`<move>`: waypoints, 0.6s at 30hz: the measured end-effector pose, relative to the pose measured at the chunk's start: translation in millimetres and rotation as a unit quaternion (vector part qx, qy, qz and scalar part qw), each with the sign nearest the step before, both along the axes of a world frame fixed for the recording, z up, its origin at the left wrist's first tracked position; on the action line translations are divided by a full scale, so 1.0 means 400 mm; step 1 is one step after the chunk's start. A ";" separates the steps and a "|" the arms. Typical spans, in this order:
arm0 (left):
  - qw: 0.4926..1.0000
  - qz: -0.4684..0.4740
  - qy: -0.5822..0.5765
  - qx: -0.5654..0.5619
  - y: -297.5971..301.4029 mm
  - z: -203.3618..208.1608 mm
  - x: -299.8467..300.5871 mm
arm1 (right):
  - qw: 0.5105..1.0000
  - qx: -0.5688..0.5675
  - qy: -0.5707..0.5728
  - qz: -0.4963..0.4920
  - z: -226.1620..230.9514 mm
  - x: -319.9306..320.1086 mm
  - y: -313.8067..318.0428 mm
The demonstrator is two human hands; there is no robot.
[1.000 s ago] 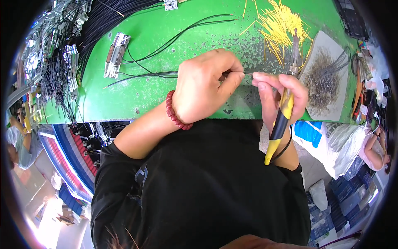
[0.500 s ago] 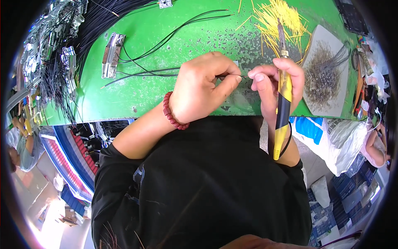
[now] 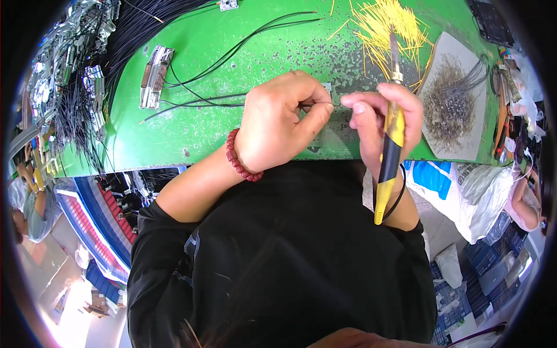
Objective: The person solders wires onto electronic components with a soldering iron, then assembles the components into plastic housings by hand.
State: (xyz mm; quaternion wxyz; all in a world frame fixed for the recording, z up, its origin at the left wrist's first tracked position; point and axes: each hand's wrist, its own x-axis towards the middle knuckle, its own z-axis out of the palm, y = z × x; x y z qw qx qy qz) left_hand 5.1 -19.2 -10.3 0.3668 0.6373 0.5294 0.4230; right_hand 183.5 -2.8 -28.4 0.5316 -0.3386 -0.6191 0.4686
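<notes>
My left hand point(image 3: 284, 116) is closed in a pinch, thumb against finger, on a black wire point(image 3: 226, 105). That wire runs left across the green table to a clear and silver lamp module point(image 3: 155, 78). Across my right palm point(image 3: 368, 130) lies a yellow and black soldering iron point(image 3: 390, 153), tip pointing away from me. My right thumb and forefinger are close to the left fingertips, with a small gap between the hands. A small pale piece point(image 3: 326, 87) shows just behind my left fingers. The wire's end is too small to make out.
Thin yellow tubes point(image 3: 386, 26) lie heaped at the far right. Beside them a grey pad point(image 3: 481, 124) carries dark residue and fine wires. Black wires point(image 3: 139, 35) and clear modules point(image 3: 43, 87) pile up on the left. The green table's point(image 3: 174, 156) near edge runs before me.
Both hands have shifted slightly left in view. The soldering iron's handle end has swung a little left, and its cable now loops out beside it. The left pinch stays.
</notes>
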 end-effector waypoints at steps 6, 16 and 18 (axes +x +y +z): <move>1.000 0.003 0.006 -0.014 -0.002 0.001 -0.001 | 0.999 0.039 -0.011 0.004 -0.007 0.005 0.002; 0.994 -0.013 0.091 0.063 0.004 -0.018 0.013 | 0.998 -0.021 -0.063 -0.015 -0.011 0.026 0.010; 0.976 0.007 0.172 0.133 0.016 -0.022 0.013 | 0.995 -0.088 -0.022 -0.029 0.007 0.058 -0.003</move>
